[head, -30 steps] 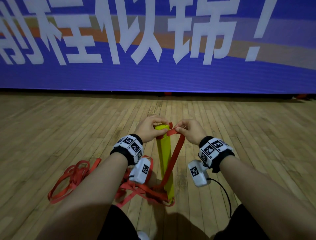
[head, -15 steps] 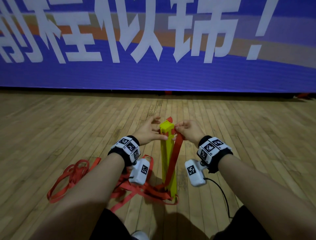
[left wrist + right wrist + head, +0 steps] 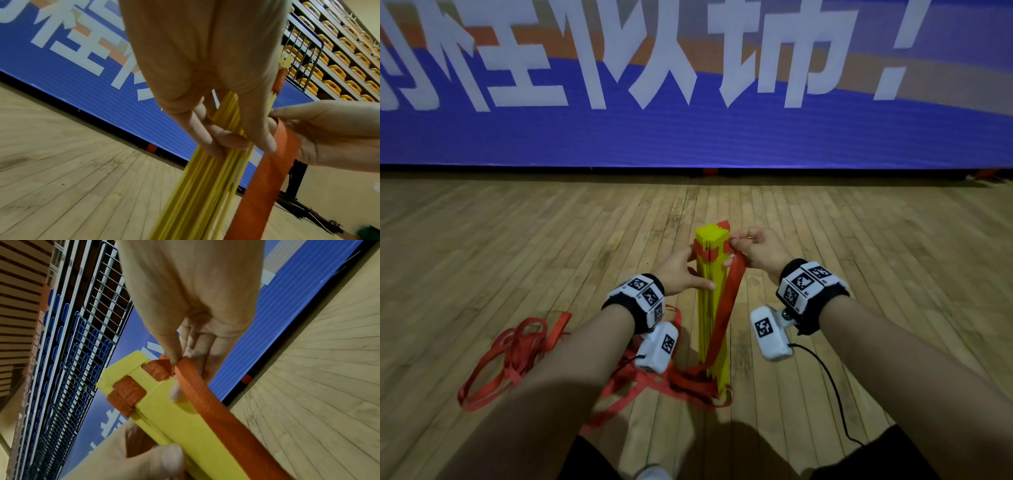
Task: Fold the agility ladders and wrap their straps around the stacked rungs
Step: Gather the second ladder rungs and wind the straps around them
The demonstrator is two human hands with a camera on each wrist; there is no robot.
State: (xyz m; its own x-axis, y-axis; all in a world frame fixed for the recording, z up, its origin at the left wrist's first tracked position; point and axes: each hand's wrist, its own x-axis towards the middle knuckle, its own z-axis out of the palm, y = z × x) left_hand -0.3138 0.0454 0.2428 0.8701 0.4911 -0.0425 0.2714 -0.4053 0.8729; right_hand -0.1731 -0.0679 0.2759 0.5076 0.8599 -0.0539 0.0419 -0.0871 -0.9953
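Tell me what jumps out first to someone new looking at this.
The yellow stack of rungs standing on end on the wooden floor, gripped by the left hand. The right hand pinches a red strap at its top. Behind, a huge blue banner with white characters.

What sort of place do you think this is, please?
Probably an indoor sports hall: a pale wooden strip floor, tiered rows of yellow plastic spectator seats behind a railing, and a long blue banner with white characters.
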